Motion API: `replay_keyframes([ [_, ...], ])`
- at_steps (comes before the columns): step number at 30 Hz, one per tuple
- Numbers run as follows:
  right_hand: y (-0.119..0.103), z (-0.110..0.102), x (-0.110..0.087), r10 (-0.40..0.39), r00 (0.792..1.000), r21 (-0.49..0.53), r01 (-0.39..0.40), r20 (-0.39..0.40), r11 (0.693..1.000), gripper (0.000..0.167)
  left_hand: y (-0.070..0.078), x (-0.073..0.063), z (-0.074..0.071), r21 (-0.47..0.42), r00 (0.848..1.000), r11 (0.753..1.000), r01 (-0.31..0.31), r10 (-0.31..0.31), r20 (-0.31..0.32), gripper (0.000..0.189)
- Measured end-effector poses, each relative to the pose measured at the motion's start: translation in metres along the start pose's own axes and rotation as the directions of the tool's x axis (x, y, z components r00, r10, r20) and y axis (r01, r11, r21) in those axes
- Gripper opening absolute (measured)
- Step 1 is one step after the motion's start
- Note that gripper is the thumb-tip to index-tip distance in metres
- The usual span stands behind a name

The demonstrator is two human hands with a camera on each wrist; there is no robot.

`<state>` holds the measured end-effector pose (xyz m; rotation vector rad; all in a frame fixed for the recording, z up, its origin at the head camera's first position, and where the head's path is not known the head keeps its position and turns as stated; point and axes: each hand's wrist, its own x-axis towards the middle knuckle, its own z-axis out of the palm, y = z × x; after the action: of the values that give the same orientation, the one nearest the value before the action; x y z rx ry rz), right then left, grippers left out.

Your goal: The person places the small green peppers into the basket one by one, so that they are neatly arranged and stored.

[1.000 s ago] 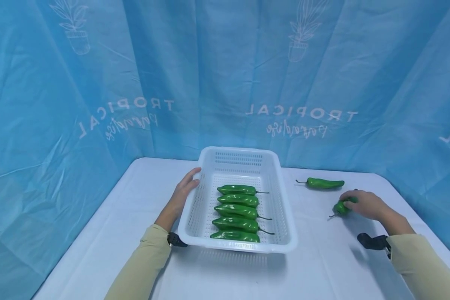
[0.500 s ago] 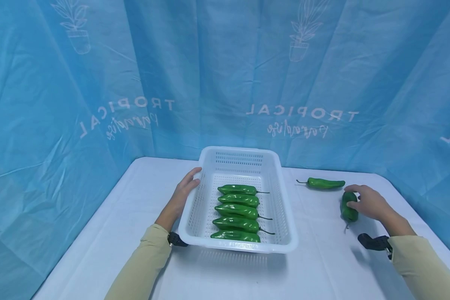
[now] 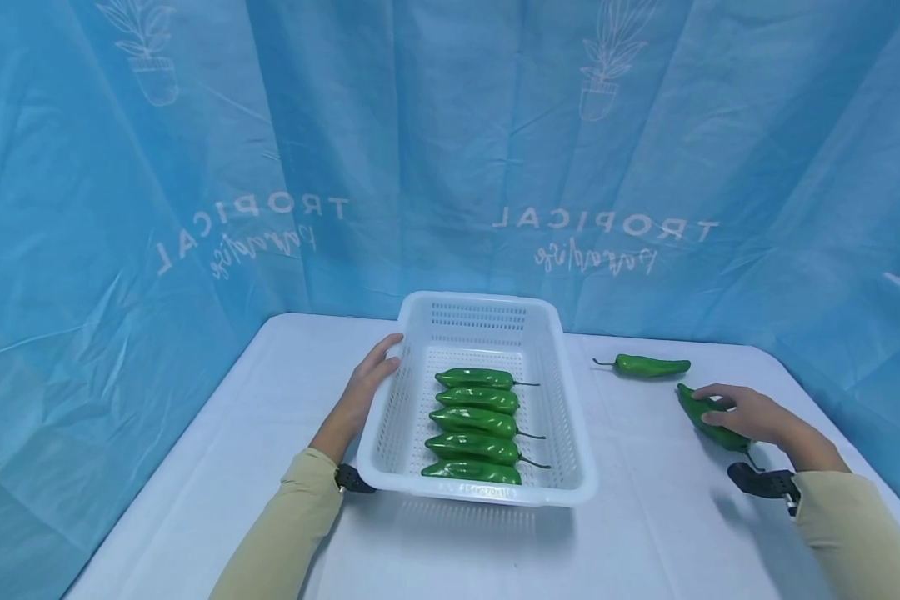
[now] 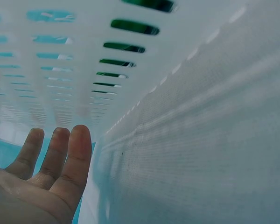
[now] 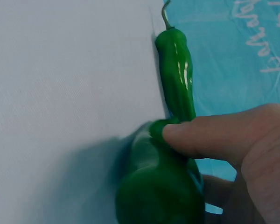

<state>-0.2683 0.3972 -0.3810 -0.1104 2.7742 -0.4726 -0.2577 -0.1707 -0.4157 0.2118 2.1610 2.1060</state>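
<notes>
My right hand (image 3: 753,417) pinches a long green pepper (image 3: 696,411) between thumb and fingers at the right of the table. The pepper's stem points down and to the right in the head view; in the right wrist view its rounded end (image 5: 158,198) is close to the camera. Another green pepper (image 3: 651,367) lies just beyond, stem to the left. At the left side of a white plastic basket (image 3: 477,492), my left hand (image 3: 363,387) rests against the wall. Its fingers are extended in the left wrist view (image 4: 46,177). Part of the held pepper is hidden by my hand.
Inside the basket several green peppers (image 3: 474,421) lie in a row, one behind another. A white cloth (image 3: 630,517) covers the table. A blue printed curtain (image 3: 450,167) hangs behind and at both sides.
The held pepper has turned, its stem swinging from lower left to lower right. My right hand has shifted slightly right and toward me. The left hand and basket have not moved.
</notes>
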Motion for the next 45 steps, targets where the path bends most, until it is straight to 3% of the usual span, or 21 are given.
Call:
replay_keyframes([
  [7,0.003,-0.003,-0.006,-0.006,0.996,0.071,0.0,0.09,0.997,0.056,0.001,0.0,0.0,0.011,1.0,1.0,0.004,-0.004,-0.005,0.052],
  [14,0.001,-0.003,-0.009,-0.011,0.994,0.101,0.0,0.105,0.995,0.06,0.0,-0.001,0.0,0.014,1.0,1.0,0.003,-0.003,-0.007,0.052],
  [20,0.005,0.0,-0.008,-0.017,0.997,0.095,0.009,0.079,0.995,0.06,-0.001,-0.001,-0.001,0.011,1.0,1.0,0.008,-0.008,-0.006,0.051],
  [27,0.007,0.005,-0.015,-0.057,0.998,0.017,0.057,0.009,0.998,0.053,-0.004,0.002,0.0,0.008,1.0,1.0,0.003,-0.003,-0.001,0.053],
  [39,-0.018,0.007,-0.053,-0.189,0.979,0.006,0.19,-0.079,0.982,0.052,-0.001,0.001,-0.001,-0.012,1.0,1.0,0.009,-0.009,-0.002,0.053],
  [45,-0.03,0.009,-0.062,-0.215,0.973,-0.002,0.216,-0.088,0.976,0.053,-0.002,0.001,-0.001,-0.011,1.0,1.0,0.005,-0.005,-0.007,0.054],
])
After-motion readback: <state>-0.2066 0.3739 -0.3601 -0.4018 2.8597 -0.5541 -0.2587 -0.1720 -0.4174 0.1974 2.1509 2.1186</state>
